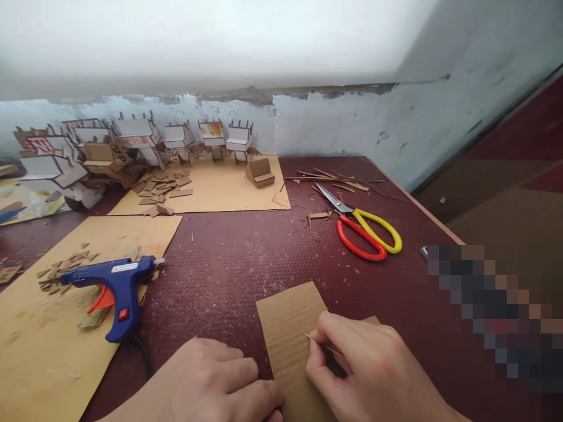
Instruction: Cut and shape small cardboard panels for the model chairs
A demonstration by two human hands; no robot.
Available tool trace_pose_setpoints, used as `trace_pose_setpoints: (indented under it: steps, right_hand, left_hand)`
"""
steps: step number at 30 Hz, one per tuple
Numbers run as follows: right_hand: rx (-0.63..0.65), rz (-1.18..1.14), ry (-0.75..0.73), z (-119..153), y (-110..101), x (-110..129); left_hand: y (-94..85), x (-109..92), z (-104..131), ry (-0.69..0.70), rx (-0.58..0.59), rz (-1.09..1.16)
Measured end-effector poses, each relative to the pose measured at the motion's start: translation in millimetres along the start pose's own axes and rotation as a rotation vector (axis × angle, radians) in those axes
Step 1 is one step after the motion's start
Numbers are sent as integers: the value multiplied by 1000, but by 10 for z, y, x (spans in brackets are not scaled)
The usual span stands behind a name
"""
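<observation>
A flat piece of brown cardboard (pixel 290 313) lies on the dark red table in front of me. My right hand (pixel 369 363) is over its right side, thumb and forefinger pinching a toothpick (pixel 331 350). The toothpick's tip points left, close above the cardboard's surface or touching it. My left hand (pixel 215 378), fingers curled, is closed at the lower left edge of the cardboard. Its fingertips and thumb are mostly hidden. Part of another cardboard edge (pixel 373 320) shows behind my right hand.
A blue glue gun (pixel 121 281) rests on a yellow sheet (pixel 48 363) at left. Scissors (pixel 358 225) with red and yellow handles lie beyond my right hand. Several small cardboard models (pixel 211 133) line the wall, near cardboard scraps (pixel 165 186). A blurred-out object (pixel 492 305) is at right.
</observation>
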State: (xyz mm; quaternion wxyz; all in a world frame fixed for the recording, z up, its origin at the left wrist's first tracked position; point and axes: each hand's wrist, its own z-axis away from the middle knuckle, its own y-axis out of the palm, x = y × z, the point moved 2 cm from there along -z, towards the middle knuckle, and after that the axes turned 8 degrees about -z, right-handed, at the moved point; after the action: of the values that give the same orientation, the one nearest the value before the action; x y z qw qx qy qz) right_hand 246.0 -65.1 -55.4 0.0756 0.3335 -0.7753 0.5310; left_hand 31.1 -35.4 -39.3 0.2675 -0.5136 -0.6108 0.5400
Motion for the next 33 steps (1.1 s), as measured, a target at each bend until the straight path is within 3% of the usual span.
trace_pose_setpoints:
  steps: [33]
  right_hand:
    - [53, -34, 164, -192, -35, -130]
  left_hand:
    - [-7, -24, -23, -30, 4, -19]
